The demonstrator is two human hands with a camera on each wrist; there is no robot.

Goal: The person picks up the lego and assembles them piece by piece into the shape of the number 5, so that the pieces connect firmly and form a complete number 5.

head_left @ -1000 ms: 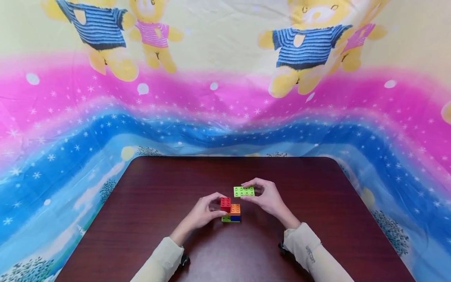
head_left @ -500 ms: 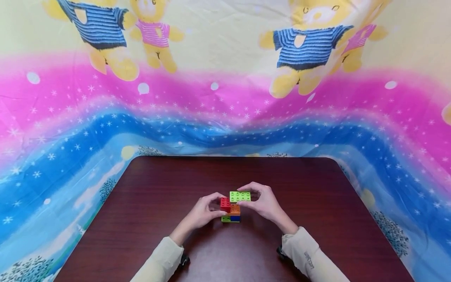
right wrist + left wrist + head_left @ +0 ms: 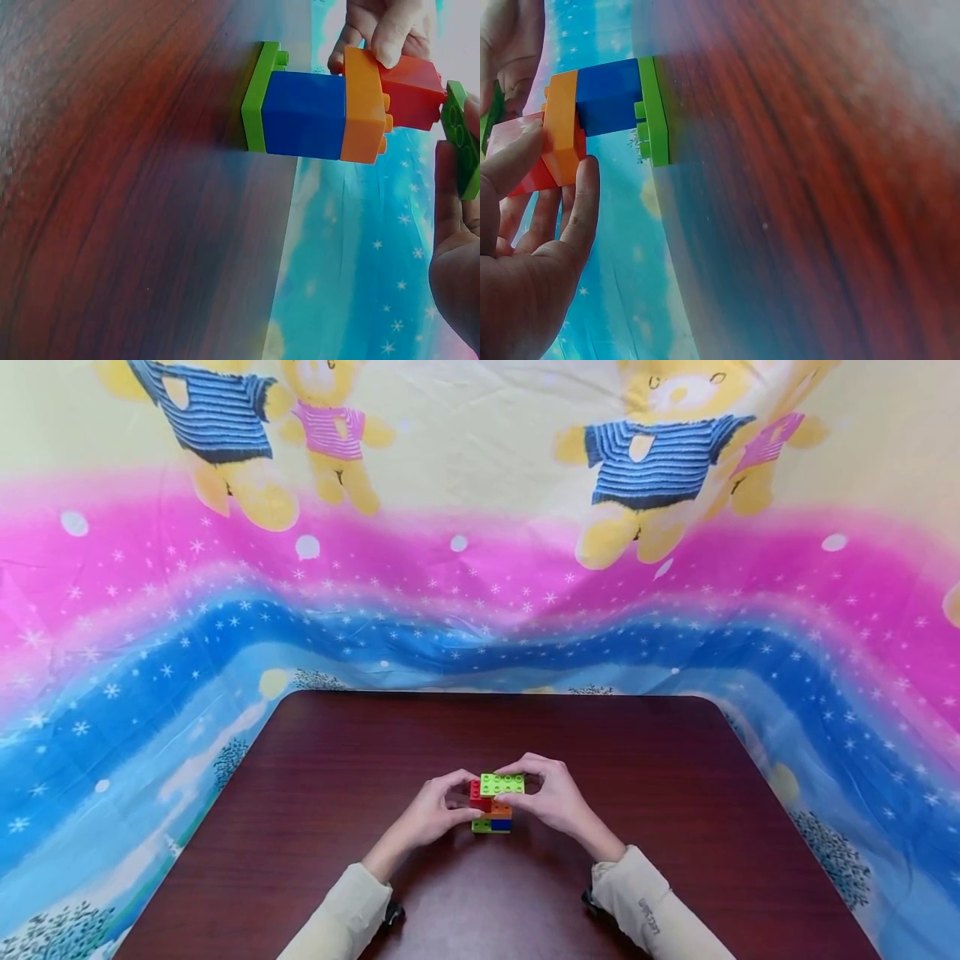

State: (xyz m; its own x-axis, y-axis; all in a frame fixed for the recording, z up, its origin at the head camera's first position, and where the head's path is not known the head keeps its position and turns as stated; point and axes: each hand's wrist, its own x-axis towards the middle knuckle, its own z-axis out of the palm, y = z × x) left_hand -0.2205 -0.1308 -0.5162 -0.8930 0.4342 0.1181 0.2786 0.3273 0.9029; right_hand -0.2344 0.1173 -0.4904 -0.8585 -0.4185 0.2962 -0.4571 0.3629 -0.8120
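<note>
A small stack of toy building bricks stands on the table: a light green base plate (image 3: pixel 257 109), a blue brick (image 3: pixel 304 116) on it, then an orange brick (image 3: pixel 362 112) and a red brick (image 3: pixel 411 90) at the upper left. With thumb and fingers, my left hand (image 3: pixel 435 810) grips the stack's left side around the red and orange bricks. My right hand (image 3: pixel 558 795) pinches a second light green plate (image 3: pixel 501 785), studs up, by its right end. In the right wrist view this plate tilts slightly, its near end right at the red brick's studs.
The dark wooden table (image 3: pixel 337 743) has a rounded far edge. Behind it hangs a cloth (image 3: pixel 450 577) with bears and snowflakes, which also runs down both sides.
My right hand has moved left and slightly toward me, bringing the green plate from behind and right of the stack to over the red brick. The left hand has kept its place.
</note>
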